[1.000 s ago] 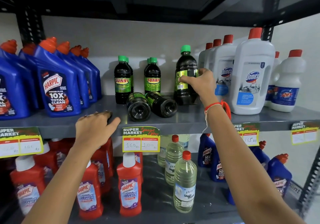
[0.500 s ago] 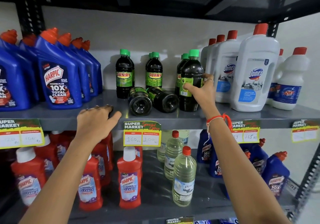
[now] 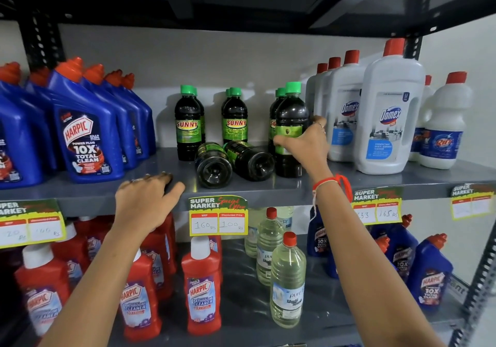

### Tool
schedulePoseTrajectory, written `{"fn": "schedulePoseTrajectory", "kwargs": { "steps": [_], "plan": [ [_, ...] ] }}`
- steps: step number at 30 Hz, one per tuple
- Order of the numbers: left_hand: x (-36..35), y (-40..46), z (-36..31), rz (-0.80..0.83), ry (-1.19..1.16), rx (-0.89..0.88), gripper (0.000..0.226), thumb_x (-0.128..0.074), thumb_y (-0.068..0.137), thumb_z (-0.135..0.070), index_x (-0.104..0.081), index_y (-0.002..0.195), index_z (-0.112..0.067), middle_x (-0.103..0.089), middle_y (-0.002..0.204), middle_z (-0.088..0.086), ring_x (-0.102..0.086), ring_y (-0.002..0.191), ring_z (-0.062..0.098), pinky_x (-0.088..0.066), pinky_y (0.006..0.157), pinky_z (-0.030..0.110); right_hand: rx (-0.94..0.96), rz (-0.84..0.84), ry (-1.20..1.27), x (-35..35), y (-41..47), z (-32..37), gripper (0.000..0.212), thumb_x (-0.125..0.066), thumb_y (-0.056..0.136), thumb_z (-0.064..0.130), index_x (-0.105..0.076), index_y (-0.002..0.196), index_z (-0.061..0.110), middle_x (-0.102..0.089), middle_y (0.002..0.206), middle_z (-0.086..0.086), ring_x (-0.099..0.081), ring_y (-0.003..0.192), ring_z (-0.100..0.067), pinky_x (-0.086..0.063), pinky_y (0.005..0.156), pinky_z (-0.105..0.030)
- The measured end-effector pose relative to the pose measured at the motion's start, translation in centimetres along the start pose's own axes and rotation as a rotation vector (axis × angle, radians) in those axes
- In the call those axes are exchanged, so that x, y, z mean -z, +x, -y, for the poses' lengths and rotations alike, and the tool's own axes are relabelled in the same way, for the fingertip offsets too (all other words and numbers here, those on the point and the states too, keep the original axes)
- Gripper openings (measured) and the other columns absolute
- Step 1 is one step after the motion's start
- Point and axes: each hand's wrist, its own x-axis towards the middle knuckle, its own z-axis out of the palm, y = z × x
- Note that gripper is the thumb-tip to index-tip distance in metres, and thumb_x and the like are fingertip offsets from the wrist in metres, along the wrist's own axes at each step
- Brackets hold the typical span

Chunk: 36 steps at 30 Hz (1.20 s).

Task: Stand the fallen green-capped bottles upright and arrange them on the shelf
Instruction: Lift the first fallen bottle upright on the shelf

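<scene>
Two dark green-capped bottles lie on their sides on the grey shelf (image 3: 268,189), bottoms toward me: one on the left (image 3: 213,165), one on the right (image 3: 251,160). Behind them stand upright Sunny bottles, one at the left (image 3: 188,126) and one in the middle (image 3: 235,121). My right hand (image 3: 306,145) wraps around an upright green-capped bottle (image 3: 291,115) standing on the shelf in front of another one. My left hand (image 3: 145,201) rests palm down on the shelf's front edge, holding nothing.
Blue Harpic bottles (image 3: 86,137) crowd the shelf's left part. White Domex bottles (image 3: 389,121) stand right next to the held bottle. Price tags (image 3: 218,216) hang on the shelf edge. Red Harpic and clear bottles fill the lower shelf.
My right hand has set the green-capped bottle down upright on the shelf, next to the white bottles, and still grips it. The left hand has stayed put.
</scene>
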Motion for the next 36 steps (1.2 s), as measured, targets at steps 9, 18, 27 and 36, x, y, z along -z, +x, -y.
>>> {"fn": "schedulePoseTrajectory", "kwargs": {
  "steps": [9,18,27,36],
  "plan": [
    [0.0,0.0,-0.1,-0.036,-0.001,-0.003,0.069,-0.013,0.077,-0.054,-0.068,0.095,-0.016,-0.07,0.081,0.008,-0.062,0.072,0.026,-0.032,0.061,0.031,-0.078,0.274,0.334,0.6,0.9,-1.1,0.085,-0.082,0.064,0.021,-0.027,0.127,0.005,-0.054,0.103,-0.002,-0.058,0.096,-0.014,-0.05,0.079,-0.026],
    [0.0,-0.1,-0.1,-0.042,-0.016,-0.007,0.07,-0.013,0.077,-0.054,-0.068,0.096,-0.016,-0.07,0.082,0.008,-0.062,0.073,0.026,-0.035,0.064,0.032,-0.03,0.032,0.068,-0.1,0.9,-1.4,0.091,-0.087,0.055,0.024,-0.034,0.126,0.004,-0.059,0.118,-0.011,-0.058,0.112,-0.028,-0.046,0.095,-0.039],
    [0.2,-0.1,-0.1,-0.043,-0.008,-0.007,0.064,-0.017,0.079,-0.051,-0.068,0.095,-0.016,-0.071,0.081,0.008,-0.062,0.071,0.026,-0.034,0.062,0.031,-0.13,0.345,0.446,1.7,2.5,-3.0,0.075,-0.072,0.069,-0.004,-0.031,0.132,0.002,-0.056,0.096,-0.002,-0.056,0.093,-0.017,-0.048,0.074,-0.021],
    [0.5,-0.1,-0.4,-0.012,-0.025,0.012,0.055,-0.025,0.081,-0.045,-0.069,0.093,-0.015,-0.067,0.072,0.008,-0.061,0.068,0.025,-0.036,0.064,0.032,-0.05,0.19,0.162,1.4,2.0,-3.3,0.094,-0.09,0.05,0.027,-0.038,0.127,0.01,-0.063,0.117,-0.006,-0.059,0.111,-0.023,-0.047,0.1,-0.042]
  ]
}}
